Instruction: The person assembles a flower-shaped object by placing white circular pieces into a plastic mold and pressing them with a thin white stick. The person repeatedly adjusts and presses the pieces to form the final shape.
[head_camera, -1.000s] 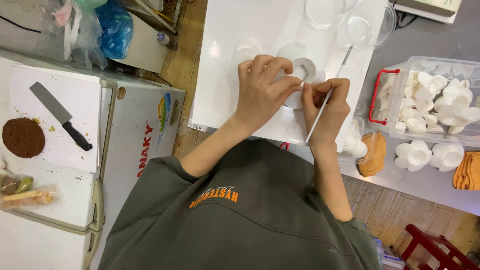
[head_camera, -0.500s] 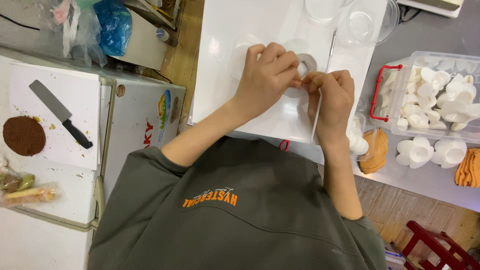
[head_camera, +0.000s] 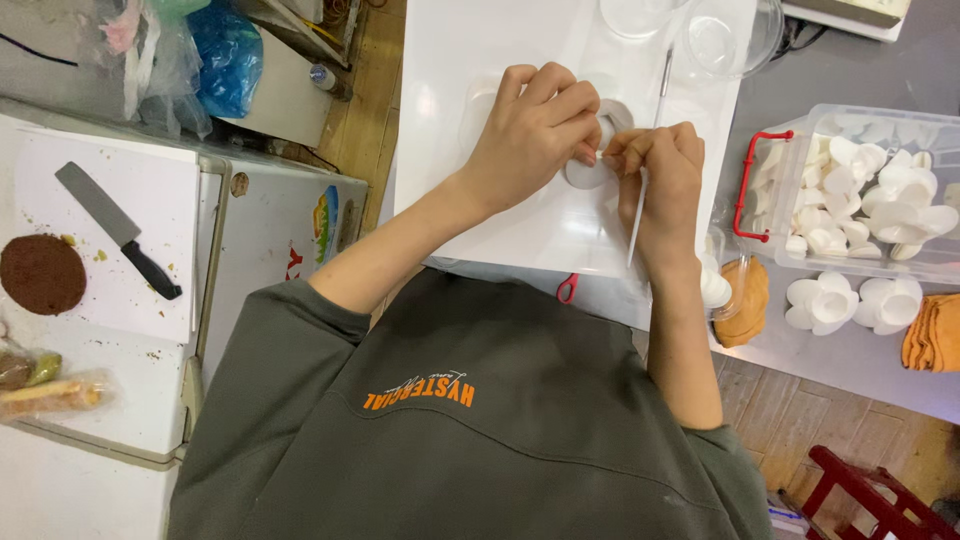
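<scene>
Mid-shaping, apparently: left hand (head_camera: 535, 130) curls closed over a white round piece (head_camera: 592, 170) on the white board (head_camera: 470, 120), right hand (head_camera: 662, 170) pinches a thin white tool (head_camera: 640, 205) against it, finished white pieces fill the clear bin (head_camera: 860, 190).

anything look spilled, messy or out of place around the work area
Mostly tidy. On the white surface to the side, brown crumbs are scattered around the knife and the dark round cake base. Red-handled scissors lie half hidden under the white board's near edge. Nothing looks tipped or broken.
</scene>
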